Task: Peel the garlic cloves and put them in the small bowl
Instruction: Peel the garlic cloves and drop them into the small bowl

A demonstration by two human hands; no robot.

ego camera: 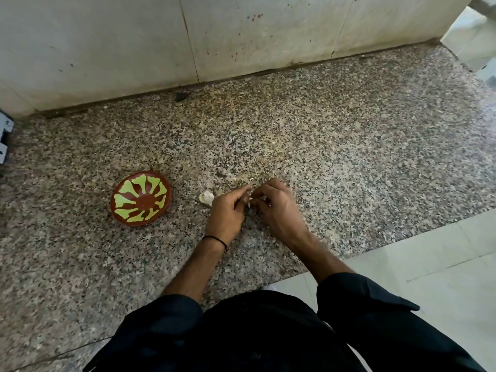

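A small brown bowl with a yellow-green petal pattern sits on the speckled granite counter, left of my hands. A whitish piece of garlic lies on the counter between the bowl and my left hand. My left hand and my right hand meet fingertip to fingertip and pinch a small garlic clove between them; the fingers hide most of it. A thin black band circles my left wrist.
A stained tiled wall runs along the back of the counter. A dark speck lies at the wall's foot. The counter's front edge drops to pale floor tiles at the right. Part of a blue-white object shows at the far left.
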